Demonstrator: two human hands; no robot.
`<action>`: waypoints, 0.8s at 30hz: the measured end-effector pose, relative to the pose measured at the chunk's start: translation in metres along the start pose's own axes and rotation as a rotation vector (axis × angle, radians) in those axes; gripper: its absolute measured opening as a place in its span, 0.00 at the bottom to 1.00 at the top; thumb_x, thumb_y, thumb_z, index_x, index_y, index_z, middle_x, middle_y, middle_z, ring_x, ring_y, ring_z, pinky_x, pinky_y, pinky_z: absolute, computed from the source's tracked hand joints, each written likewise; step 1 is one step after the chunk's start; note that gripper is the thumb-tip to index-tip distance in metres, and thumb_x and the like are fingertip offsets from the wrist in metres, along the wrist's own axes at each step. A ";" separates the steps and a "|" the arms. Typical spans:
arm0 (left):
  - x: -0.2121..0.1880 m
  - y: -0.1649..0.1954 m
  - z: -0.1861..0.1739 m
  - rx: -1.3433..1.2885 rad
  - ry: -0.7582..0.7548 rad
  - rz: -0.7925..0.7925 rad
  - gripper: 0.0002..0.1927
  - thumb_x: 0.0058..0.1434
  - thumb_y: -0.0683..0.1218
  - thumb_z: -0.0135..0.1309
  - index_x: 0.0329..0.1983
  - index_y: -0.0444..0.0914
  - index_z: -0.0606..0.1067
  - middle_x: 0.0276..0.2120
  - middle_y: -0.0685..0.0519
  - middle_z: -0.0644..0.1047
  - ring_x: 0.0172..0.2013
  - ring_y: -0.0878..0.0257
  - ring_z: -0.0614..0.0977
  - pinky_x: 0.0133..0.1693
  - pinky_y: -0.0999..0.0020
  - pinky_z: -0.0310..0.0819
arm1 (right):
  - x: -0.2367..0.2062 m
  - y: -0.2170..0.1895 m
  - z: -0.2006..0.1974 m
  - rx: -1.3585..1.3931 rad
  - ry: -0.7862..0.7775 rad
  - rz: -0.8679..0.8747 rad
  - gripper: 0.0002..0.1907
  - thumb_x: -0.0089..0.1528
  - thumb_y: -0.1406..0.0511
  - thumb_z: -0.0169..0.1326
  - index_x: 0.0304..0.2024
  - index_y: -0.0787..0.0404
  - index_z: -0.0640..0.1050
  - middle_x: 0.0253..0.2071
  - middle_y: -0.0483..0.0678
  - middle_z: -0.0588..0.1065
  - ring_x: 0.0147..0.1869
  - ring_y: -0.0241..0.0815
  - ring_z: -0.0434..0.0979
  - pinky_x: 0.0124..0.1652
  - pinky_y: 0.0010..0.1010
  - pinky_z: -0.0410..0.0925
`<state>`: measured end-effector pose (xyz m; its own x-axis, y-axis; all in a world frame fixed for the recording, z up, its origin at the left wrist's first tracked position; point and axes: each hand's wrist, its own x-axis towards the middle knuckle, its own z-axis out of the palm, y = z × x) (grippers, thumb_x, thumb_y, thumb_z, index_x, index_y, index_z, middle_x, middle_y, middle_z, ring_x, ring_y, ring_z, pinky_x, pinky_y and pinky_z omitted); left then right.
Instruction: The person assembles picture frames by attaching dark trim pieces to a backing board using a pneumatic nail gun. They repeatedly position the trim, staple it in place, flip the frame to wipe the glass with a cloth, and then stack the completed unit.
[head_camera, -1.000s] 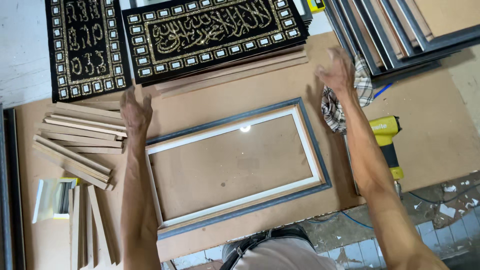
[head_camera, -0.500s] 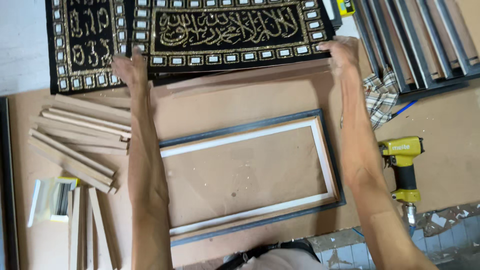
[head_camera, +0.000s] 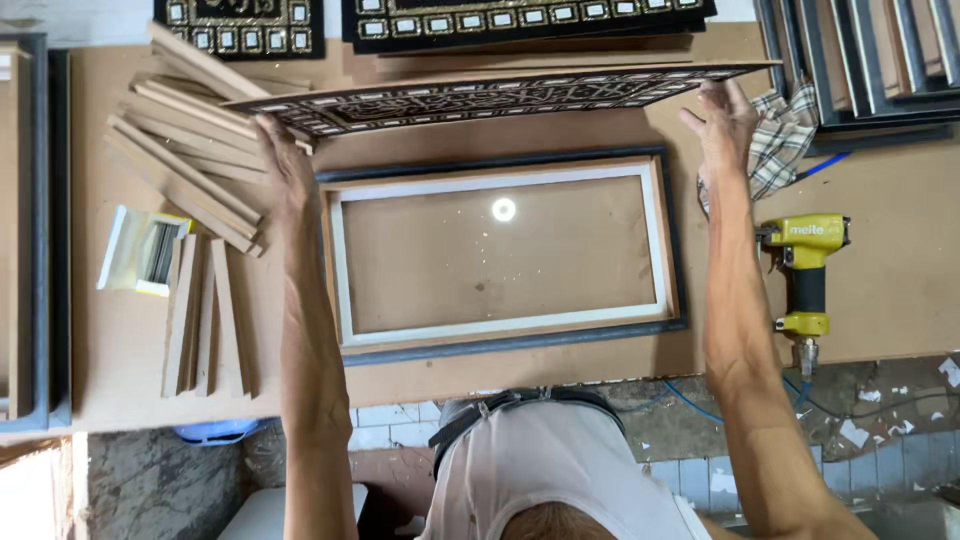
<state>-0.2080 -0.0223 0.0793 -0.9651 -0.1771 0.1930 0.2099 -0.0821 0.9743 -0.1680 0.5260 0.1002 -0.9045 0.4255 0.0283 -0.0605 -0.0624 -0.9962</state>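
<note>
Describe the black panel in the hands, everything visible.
The black panel is a long, thin, rigid rectangle, seen nearly edge-on, so its face is squeezed. That face is black with pale gold ornament and a border of small square tiles. It is lifted and tilted above the far edge of the empty frame, apart from it. The left hand grips its left end, the right hand its right end. Nothing else touches it.

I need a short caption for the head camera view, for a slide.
Both hands, left hand and right hand, hold a black ornamented panel tilted above an empty frame on the workbench.
</note>
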 end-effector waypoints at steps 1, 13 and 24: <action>-0.011 0.002 -0.005 0.036 -0.001 -0.042 0.50 0.71 0.75 0.31 0.79 0.37 0.34 0.80 0.36 0.42 0.79 0.45 0.47 0.77 0.45 0.44 | -0.010 0.000 0.001 0.070 -0.023 0.019 0.23 0.63 0.66 0.61 0.60 0.61 0.72 0.53 0.47 0.73 0.60 0.39 0.78 0.56 0.49 0.77; -0.110 0.010 -0.063 0.331 -0.167 -0.467 0.27 0.68 0.46 0.42 0.69 0.33 0.69 0.53 0.41 0.80 0.44 0.59 0.80 0.43 0.67 0.76 | -0.087 0.046 -0.074 -0.078 -0.254 0.429 0.35 0.57 0.62 0.62 0.63 0.70 0.68 0.49 0.47 0.79 0.51 0.38 0.81 0.50 0.34 0.76; -0.249 -0.037 -0.087 0.504 0.047 -0.258 0.30 0.68 0.48 0.53 0.70 0.29 0.66 0.66 0.39 0.71 0.59 0.55 0.76 0.58 0.66 0.71 | -0.223 0.109 -0.110 -0.819 -0.056 -0.115 0.38 0.57 0.63 0.64 0.69 0.64 0.72 0.59 0.57 0.70 0.58 0.48 0.70 0.54 0.39 0.68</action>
<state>0.0386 -0.0604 -0.0150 -0.9647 -0.2581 -0.0526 -0.1435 0.3475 0.9266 0.0730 0.5235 -0.0234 -0.9325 0.3419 0.1163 0.1528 0.6654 -0.7307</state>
